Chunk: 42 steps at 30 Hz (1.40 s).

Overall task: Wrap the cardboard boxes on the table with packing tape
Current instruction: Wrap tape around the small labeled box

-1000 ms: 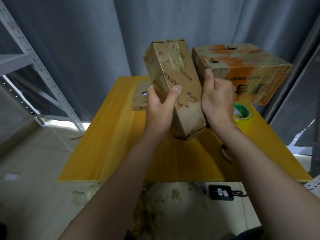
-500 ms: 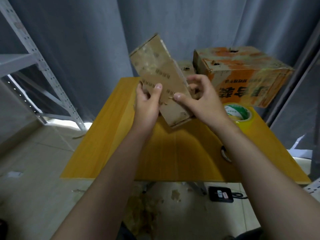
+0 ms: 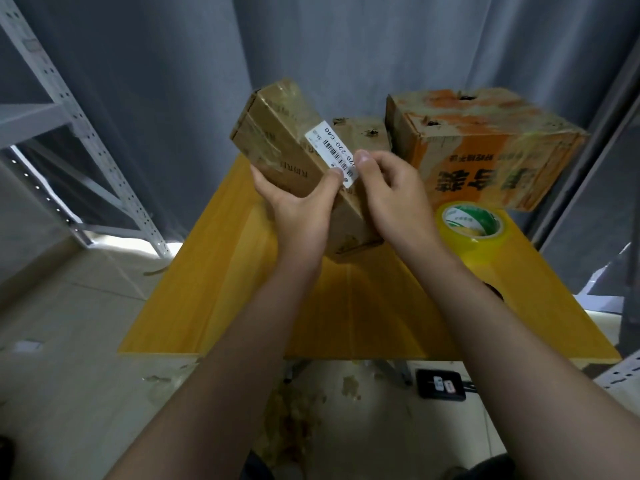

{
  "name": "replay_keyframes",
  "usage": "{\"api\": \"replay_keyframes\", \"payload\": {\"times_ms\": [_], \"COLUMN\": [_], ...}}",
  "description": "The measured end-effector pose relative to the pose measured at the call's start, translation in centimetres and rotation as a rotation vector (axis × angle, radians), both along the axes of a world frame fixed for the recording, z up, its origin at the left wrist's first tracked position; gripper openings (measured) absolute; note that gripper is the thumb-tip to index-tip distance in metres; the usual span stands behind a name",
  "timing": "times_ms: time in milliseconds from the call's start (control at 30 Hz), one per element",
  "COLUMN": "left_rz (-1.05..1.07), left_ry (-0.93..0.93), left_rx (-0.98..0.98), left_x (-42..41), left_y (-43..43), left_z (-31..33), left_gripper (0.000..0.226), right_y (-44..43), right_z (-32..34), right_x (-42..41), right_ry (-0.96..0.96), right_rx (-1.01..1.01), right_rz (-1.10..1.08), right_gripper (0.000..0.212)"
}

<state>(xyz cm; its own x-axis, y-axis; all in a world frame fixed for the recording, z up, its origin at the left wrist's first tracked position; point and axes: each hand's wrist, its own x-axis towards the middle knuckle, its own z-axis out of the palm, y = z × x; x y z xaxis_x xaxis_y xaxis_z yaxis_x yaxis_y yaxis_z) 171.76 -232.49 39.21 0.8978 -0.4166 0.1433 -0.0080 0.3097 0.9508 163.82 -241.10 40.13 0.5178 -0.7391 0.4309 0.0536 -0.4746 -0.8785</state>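
Observation:
I hold a long brown cardboard box (image 3: pixel 280 147) tilted above the yellow table (image 3: pixel 214 289), its far end up and to the left. A white barcode label (image 3: pixel 330 152) faces me on it. My left hand (image 3: pixel 301 209) grips the box from below, thumb on the label's lower end. My right hand (image 3: pixel 391 199) holds the box's right side, thumb near the label. A roll of clear yellowish packing tape (image 3: pixel 472 226) lies flat on the table to the right. Behind it stands a large orange-and-brown box (image 3: pixel 485 147), glossy with tape.
Another small brown box (image 3: pixel 360 133) sits at the table's back, partly hidden. A grey metal shelf frame (image 3: pixel 69 133) stands at the left, grey curtains behind. A black device (image 3: pixel 441 384) lies on the floor under the table's front edge.
The long box has been turned in my hands, so the face with the white label now shows. My right hand shifted along its right side.

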Motion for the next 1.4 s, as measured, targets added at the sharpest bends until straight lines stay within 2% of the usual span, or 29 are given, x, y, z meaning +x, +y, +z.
{"api": "replay_keyframes", "payload": {"times_ms": [133, 233, 433, 500, 567, 700, 767, 833, 900, 967, 1033, 1100, 1200, 1300, 1333, 1400], "left_rz": [-0.028, -0.024, -0.022, -0.057, -0.091, -0.136, -0.171, -0.232, -0.281, -0.305, -0.272, -0.171, -0.093, -0.119, -0.124, -0.134], "left_ry": [0.026, 0.040, -0.013, -0.022, -0.013, 0.058, 0.084, 0.079, 0.083, 0.078, -0.004, -0.100, -0.097, -0.043, -0.029, 0.017], "left_rx": [0.023, 0.024, 0.006, -0.015, -0.036, -0.063, -0.077, -0.106, -0.156, -0.145, -0.023, 0.110, 0.127, 0.097, 0.112, 0.139], "left_x": [-0.5, -0.7, -1.0, -1.1, -1.2, -0.9, -0.5, -0.1, -0.1, -0.3, -0.4, -0.2, -0.1, -0.3, -0.4, -0.9], "left_y": [-0.2, -0.3, 0.2, 0.4, 0.6, 0.5, 0.6, 0.6, 0.6, 0.5, 0.2, 0.1, 0.7, 1.0, 1.0, 1.0], "left_z": [-0.2, -0.4, -0.4, -0.3, -0.3, -0.5, -0.5, -0.3, -0.2, -0.4, -0.7, -0.9, -0.2, 0.4, 0.5, 0.8], "left_gripper": [0.119, 0.115, 0.109, 0.113, 0.119, 0.115, 0.111, 0.100, 0.088, 0.074, 0.045, 0.033, 0.051, 0.046, 0.048, 0.064], "right_y": [0.7, 1.4, 1.2, 0.3, -0.4, -0.6, -0.6, -0.9, -1.0, -1.0, -1.0, -1.3, -1.9, -1.5, -1.2, -0.6], "right_z": [-0.3, -0.5, -0.4, -0.2, -0.2, -0.7, -0.5, 0.3, 0.9, 0.7, 0.0, -0.4, -0.3, -0.3, -0.4, -0.5], "right_x": [0.0, -0.2, -0.1, -0.3, -0.4, -0.3, -0.3, -0.4, -0.5, -0.4, -0.1, -0.2, -0.4, -0.3, -0.3, -0.3], "right_ry": [0.203, 0.260, 0.108, 0.039, -0.025, -0.014, 0.001, 0.042, 0.171, 0.226, 0.206, 0.142, 0.049, 0.055, 0.080, 0.124], "right_rx": [-0.151, -0.266, -0.366, -0.401, -0.385, -0.317, -0.183, 0.039, 0.210, 0.277, 0.237, 0.146, 0.098, 0.104, 0.098, 0.055], "right_rz": [-0.059, -0.100, -0.181, -0.244, -0.274, -0.255, -0.195, -0.099, 0.038, 0.170, 0.123, -0.018, -0.058, -0.061, -0.065, -0.077], "right_gripper": [0.038, 0.042, 0.030, 0.026, 0.027, 0.034, 0.035, 0.037, 0.054, 0.063, 0.057, 0.036, 0.028, 0.020, 0.020, 0.029]}}
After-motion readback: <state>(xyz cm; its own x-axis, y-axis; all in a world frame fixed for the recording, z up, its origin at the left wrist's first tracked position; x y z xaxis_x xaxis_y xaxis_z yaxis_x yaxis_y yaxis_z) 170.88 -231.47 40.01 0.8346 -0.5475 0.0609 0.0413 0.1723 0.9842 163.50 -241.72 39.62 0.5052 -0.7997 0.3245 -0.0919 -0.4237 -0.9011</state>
